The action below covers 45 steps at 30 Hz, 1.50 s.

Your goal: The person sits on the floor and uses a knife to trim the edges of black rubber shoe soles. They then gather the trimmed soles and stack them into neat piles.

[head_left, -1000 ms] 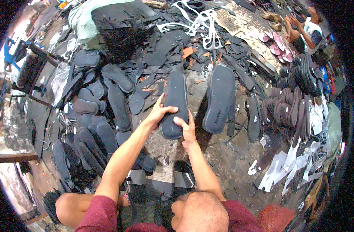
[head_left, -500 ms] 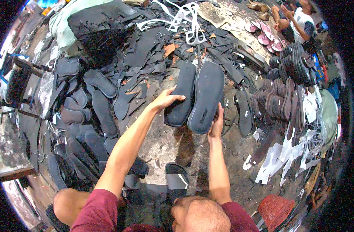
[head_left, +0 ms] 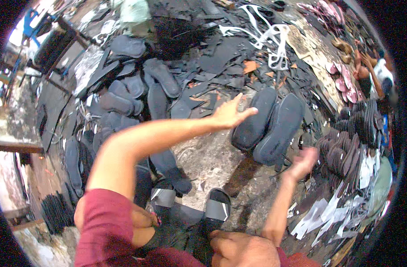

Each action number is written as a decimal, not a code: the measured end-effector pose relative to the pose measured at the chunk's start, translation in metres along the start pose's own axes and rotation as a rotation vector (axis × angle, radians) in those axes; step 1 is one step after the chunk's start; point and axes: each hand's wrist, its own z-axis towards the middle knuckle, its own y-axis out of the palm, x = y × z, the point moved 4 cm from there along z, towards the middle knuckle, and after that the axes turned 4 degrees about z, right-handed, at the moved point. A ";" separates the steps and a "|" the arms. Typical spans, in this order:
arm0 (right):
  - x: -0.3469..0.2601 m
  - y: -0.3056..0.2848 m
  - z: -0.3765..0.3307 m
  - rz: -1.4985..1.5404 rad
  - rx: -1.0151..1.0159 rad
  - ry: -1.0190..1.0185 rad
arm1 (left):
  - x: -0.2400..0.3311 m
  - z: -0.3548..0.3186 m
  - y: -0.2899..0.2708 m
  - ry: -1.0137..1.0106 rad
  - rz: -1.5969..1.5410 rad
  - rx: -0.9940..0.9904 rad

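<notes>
Both hands are clear of a firm hold on the 2 black sandal soles. Half a second earlier, the left thumb lies on the left sole and the right hand is at the outer edge of the right sole.

Left hand (head_left: 233,115): spread, fingers extended, gripping nothing. Its thumb overlaps the left sole (head_left: 256,118) in view; whether it touches the surface is not determinable.

Right hand (head_left: 304,162): withdrawn to the right, apart from the right sole (head_left: 281,129). Motion blur hides the fingers; they look loosely curled, but whether they are closed or hold anything cannot be established.

Position of soles: the 2 lie side by side, slanting the same way, ahead of the person. The wide gap visible 1 second earlier is reduced to a narrow dark line; contact along it is not confirmed. A dark shadow (head_left: 241,180) falls on the ground on the near side. Whatever supports the soles is hidden.

Assessment: the soles appear to keep their places without a grip, so bringing the 2 together is judged complete at this point.

Surroundings: loose black soles (head_left: 162,78) at left, black offcuts (head_left: 223,58) beyond, stacked dark brown soles (head_left: 339,147) at right.
</notes>
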 end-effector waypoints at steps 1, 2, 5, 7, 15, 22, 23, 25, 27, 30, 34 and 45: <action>-0.048 -0.024 0.015 -0.079 0.118 -0.258 | -0.005 -0.012 -0.035 0.115 -0.017 -0.014; -0.103 -0.027 0.008 -0.017 0.114 -0.502 | -0.019 -0.029 -0.077 0.238 0.140 -0.020; -0.251 0.039 -0.063 0.103 -0.287 -0.871 | -0.088 -0.069 -0.193 0.327 0.407 0.187; -0.284 0.106 -0.120 -0.397 -0.686 -1.175 | -0.165 -0.096 -0.259 0.064 0.399 0.559; -0.030 0.369 -0.269 -0.836 -1.596 -0.883 | -0.406 -0.147 -0.275 -1.063 -0.484 1.037; 0.060 0.445 -0.347 -0.627 -0.895 -0.771 | -0.366 -0.151 -0.231 -0.565 -0.307 1.470; 0.051 0.450 -0.354 -0.379 -0.890 -0.809 | -0.358 -0.150 -0.219 -0.556 -0.333 1.515; 0.034 0.477 -0.385 -0.227 -1.250 -0.621 | -0.343 -0.149 -0.210 -0.482 0.068 1.369; 0.036 0.494 -0.401 -0.499 -1.187 -0.694 | -0.320 -0.130 -0.187 -0.530 -0.058 1.269; 0.030 0.507 -0.425 -0.759 -1.338 -0.733 | -0.340 -0.141 -0.183 -0.381 -0.786 1.715; 0.021 0.490 -0.401 -0.827 -1.393 -0.598 | -0.322 -0.138 -0.190 -0.608 -1.192 1.391; 0.019 0.270 -0.268 -0.254 -1.189 0.159 | -0.210 -0.180 -0.112 -0.425 -1.314 0.610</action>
